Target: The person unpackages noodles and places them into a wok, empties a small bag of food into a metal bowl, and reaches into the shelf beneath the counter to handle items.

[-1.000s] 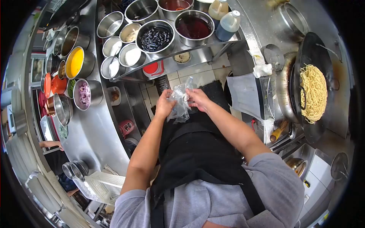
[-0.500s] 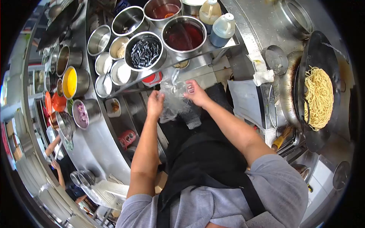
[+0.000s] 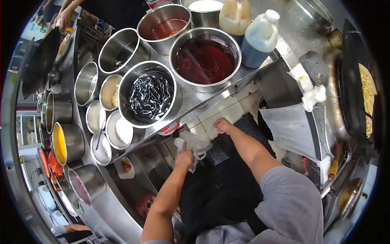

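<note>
A crumpled clear plastic bag (image 3: 198,143) hangs in front of the black apron, below the edge of the steel shelf. My left hand (image 3: 185,157) is closed on the bag's left side, with one finger pointing up along it. My right hand (image 3: 222,126) is at the bag's upper right with its fingers curled together, and a thin piece of the plastic reaches to it. Nearest to the hands are the pot of dark red liquid (image 3: 205,61) and the pot of dark strips in liquid (image 3: 148,95) on the shelf above.
Bowls of white powder (image 3: 119,132) and two plastic jugs (image 3: 260,38) stand on the steel shelf (image 3: 191,103). A wok with noodles (image 3: 367,97) is at the right. Other people's hands (image 3: 63,18) show at the top left.
The view has shifted, so the pots look larger and lower. My hands have moved apart; the right hand has closed and the bag has sunk toward my left hand.
</note>
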`<state>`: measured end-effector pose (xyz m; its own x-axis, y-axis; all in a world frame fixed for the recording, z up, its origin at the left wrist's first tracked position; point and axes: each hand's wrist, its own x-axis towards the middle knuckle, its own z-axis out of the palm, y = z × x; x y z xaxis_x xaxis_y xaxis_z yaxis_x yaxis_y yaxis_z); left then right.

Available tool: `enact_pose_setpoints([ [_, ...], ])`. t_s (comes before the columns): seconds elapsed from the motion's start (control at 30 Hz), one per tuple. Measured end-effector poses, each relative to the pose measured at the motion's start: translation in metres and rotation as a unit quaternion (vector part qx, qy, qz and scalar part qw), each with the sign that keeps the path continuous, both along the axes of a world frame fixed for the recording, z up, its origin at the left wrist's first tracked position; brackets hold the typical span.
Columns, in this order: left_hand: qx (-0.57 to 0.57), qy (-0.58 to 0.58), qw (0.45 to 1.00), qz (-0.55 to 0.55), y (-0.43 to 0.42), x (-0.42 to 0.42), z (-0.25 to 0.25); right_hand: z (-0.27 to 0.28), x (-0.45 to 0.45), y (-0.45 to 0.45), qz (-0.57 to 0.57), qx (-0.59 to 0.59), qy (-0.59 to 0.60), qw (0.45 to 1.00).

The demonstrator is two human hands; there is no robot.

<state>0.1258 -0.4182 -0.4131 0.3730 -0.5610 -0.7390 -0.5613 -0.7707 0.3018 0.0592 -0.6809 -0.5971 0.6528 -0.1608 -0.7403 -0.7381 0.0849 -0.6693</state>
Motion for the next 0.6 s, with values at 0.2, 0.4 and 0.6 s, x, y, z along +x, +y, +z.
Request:
enact_pose_setpoints([
  [0.2,0.147,-0.081,0.986,0.025,0.063,0.012,-0.111,-0.069,0.082,0.003,-0.297,0.117,0.053,0.946],
  [0.4,0.134,-0.169,0.965,0.148,0.078,-0.004,-0.138,-0.197,0.153,-0.003,-0.416,0.032,0.044,0.908],
  [0.6,0.084,-0.086,0.985,0.12,0.064,-0.019,-0.138,-0.246,0.142,0.007,-0.31,-0.248,0.031,0.917],
])
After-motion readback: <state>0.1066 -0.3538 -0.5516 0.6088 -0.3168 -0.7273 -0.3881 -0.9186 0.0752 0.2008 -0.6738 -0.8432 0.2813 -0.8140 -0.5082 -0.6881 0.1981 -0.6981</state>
